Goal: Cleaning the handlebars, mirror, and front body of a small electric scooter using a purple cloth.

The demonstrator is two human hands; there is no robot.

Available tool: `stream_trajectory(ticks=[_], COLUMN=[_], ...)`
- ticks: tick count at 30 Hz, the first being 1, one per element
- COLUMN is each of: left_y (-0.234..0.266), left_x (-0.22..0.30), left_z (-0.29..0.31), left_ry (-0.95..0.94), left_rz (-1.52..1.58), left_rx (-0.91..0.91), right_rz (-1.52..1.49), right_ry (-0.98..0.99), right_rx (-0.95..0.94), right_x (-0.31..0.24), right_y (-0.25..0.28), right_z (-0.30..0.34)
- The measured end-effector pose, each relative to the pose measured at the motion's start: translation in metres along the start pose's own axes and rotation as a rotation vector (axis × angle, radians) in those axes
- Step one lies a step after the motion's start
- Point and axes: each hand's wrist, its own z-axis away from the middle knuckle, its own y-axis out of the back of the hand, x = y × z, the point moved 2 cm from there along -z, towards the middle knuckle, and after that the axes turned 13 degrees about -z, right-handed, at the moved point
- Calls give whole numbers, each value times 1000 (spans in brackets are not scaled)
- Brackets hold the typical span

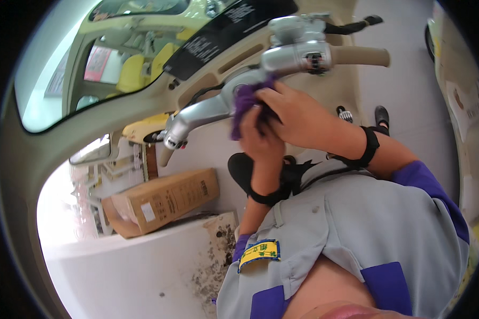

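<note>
Closest to view is a grey work shirt [356, 223] with a yellow patch [259, 255] toward its left side; beyond it, both forearms reach forward, wearing black wristbands [370, 148]. At their ends the right hand [298, 114] pinches a bunched purple cloth [245, 109], and the left hand [262, 139] curls its fingers on the same cloth, its grip closed though somewhat blurred. That cloth lies at the middle of the silver handlebar [205, 112], overlapping the central mount; whether it presses on the metal cannot be told. Judging by this, the work is under way rather than finished: the handlebar is mounted, with a tan handle sleeve [359, 57] and a black lever [351, 25] in place, while the cloth remains to be put down. How much of the metal it has been over, and how much is left, does not show. Beyond are the tan dashboard [242, 57], a cardboard box [167, 196] and, farther off, a yellow vehicle [143, 129].
</note>
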Motion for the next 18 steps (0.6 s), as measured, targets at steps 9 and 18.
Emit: stream_trajectory(ticks=[9, 18], left_y=[-64, -36], left_x=[24, 32], left_z=[-57, -25], left_ry=[-249, -418], left_rz=[255, 166], left_rx=[-207, -202], right_rz=[393, 257], right_ry=[29, 0], right_rx=[208, 84], right_x=[-8, 9], right_y=[44, 48], right_z=[21, 50])
